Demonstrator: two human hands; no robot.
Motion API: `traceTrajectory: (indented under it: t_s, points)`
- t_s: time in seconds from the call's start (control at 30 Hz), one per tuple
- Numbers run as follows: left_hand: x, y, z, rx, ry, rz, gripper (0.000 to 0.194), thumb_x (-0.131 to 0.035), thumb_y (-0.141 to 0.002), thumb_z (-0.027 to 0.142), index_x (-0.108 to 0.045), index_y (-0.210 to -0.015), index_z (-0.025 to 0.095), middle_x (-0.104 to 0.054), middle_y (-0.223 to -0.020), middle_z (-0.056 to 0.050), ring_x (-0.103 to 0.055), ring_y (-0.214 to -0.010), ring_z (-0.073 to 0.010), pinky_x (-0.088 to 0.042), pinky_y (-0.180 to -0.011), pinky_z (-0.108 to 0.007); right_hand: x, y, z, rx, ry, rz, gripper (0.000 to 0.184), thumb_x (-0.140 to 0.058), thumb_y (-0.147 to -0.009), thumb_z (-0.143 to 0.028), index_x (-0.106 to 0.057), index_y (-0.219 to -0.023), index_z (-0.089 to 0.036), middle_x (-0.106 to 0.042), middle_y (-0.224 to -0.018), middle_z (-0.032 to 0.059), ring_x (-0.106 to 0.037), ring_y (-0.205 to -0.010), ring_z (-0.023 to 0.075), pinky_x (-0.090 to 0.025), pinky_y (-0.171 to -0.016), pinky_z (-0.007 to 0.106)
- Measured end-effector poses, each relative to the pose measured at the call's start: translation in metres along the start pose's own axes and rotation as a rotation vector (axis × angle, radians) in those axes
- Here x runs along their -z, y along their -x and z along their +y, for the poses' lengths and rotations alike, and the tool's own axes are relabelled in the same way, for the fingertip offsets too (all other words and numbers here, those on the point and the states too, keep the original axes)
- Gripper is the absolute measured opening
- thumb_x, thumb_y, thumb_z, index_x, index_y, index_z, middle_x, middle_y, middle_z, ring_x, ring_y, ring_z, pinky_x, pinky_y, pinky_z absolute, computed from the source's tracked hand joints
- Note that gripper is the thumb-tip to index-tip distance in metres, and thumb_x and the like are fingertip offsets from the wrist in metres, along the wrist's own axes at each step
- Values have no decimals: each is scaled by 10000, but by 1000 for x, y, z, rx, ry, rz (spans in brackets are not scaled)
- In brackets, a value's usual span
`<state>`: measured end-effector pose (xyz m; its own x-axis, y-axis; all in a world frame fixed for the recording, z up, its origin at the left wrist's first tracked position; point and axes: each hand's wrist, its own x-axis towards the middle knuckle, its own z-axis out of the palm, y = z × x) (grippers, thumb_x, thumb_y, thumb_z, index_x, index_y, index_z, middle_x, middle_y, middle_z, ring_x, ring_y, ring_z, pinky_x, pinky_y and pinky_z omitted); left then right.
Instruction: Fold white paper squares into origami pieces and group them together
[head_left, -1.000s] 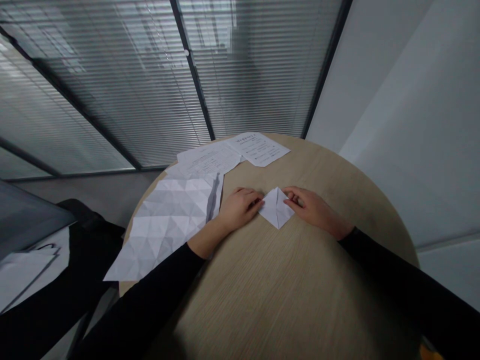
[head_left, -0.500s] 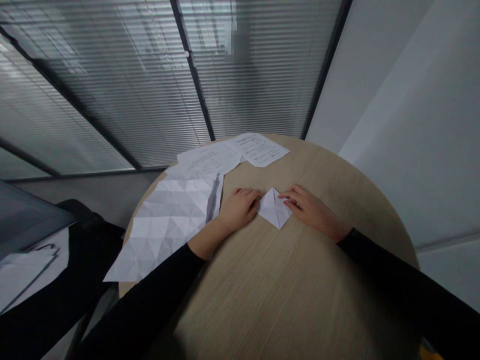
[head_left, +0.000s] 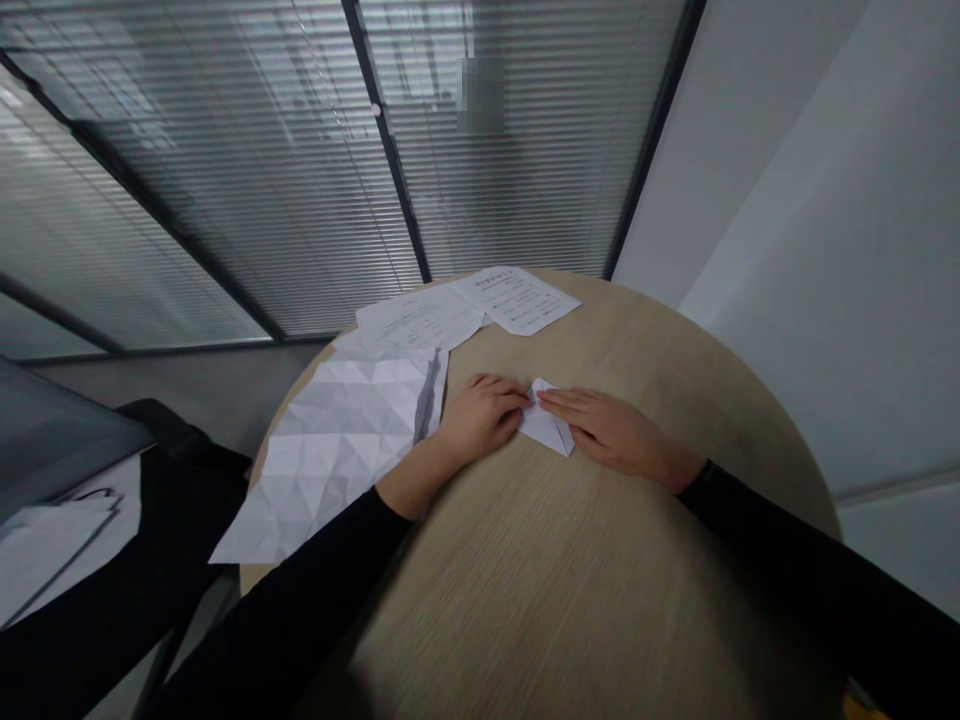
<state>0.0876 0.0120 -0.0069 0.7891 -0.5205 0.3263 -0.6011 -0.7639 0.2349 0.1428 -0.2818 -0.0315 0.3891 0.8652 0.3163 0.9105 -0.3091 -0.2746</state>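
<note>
A small folded white paper (head_left: 546,430) lies on the round wooden table between my hands. My left hand (head_left: 486,418) is closed at its left edge, with bent fingers pressing the paper's side against the table. My right hand (head_left: 611,430) comes in from the right, its fingers stretched out flat and together over the paper's upper right part. Those fingers cover much of the folded paper, and its lower corner shows below them.
A large creased white sheet (head_left: 345,430) lies left of my left forearm, partly over the table edge. Several printed sheets (head_left: 517,300) overlap at the table's far side. At the lower left is a dark chair (head_left: 180,435). Blinds (head_left: 525,190) cover the glass behind the table.
My right hand has moved left and flattened over the folded paper. The paper's right side is folded over, so it looks narrower. My left hand stays nearly in place.
</note>
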Motion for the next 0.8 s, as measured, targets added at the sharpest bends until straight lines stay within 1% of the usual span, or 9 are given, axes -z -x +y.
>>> traceTrajectory:
  t_s: [0.1, 0.17, 0.27, 0.4, 0.53, 0.7, 0.8]
  points:
    - [0, 0, 0, -4, 15, 19, 272, -640, -1064, 187, -817, -1262, 249, -832, -1356, -66, -757, -1256, -283, -516, -1160, -520, -2, 2, -6, -48, -1, -19, 779, -509, -1101, -171, -345, -1859, -236, -443, -1871, 106, -470, -1717, 283, -396, -1436, 561]
    - [-1, 0, 0, -8, 20, 27, 271, -633, -1069, 189, -811, -1266, 246, -830, -1368, -71, -757, -1267, -282, -526, -1164, -520, -1, 3, -9, -58, 5, -34, 824, -514, -1097, -184, -269, -1882, -246, -381, -1901, 95, -428, -1741, 289, -370, -1448, 569]
    - [-1, 0, 0, -8, 22, 31, 264, -616, -1099, 216, -801, -1284, 246, -815, -1426, -81, -751, -1310, -284, -539, -1173, -526, 0, 4, -8, -59, 9, -55, 870, -500, -1080, -173, -205, -1894, -256, -316, -1927, 76, -371, -1768, 284, -339, -1461, 571]
    - [-3, 1, -1, -32, 32, 28, 247, -611, -1126, 262, -796, -1289, 242, -804, -1480, -79, -752, -1335, -290, -545, -1206, -555, -2, 2, -3, -90, 33, -72, 821, -468, -1108, -202, -224, -1890, -249, -321, -1927, 79, -361, -1772, 275, -330, -1462, 569]
    - [-5, 1, 0, -61, 41, 24, 279, -610, -1119, 254, -772, -1344, 224, -771, -1551, -93, -738, -1389, -303, -549, -1240, -572, -6, 1, 1, -130, 65, -69, 762, -440, -1145, -257, -253, -1882, -211, -340, -1920, 107, -369, -1769, 285, -337, -1458, 575]
    - [-5, 2, 1, -61, 21, 12, 305, -603, -1119, 252, -746, -1386, 211, -738, -1603, -104, -712, -1443, -317, -548, -1258, -585, -10, 3, 9, -175, 99, -29, 761, -455, -1153, -314, -262, -1882, -208, -384, -1900, 130, -389, -1759, 315, -348, -1451, 592]
    - [-4, 3, 0, -64, 18, 4, 307, -601, -1126, 264, -738, -1398, 223, -735, -1609, -96, -708, -1449, -322, -542, -1261, -600, -11, 6, 14, -208, 136, -29, 751, -436, -1161, -324, -261, -1881, -199, -402, -1890, 150, -401, -1753, 325, -365, -1437, 611]
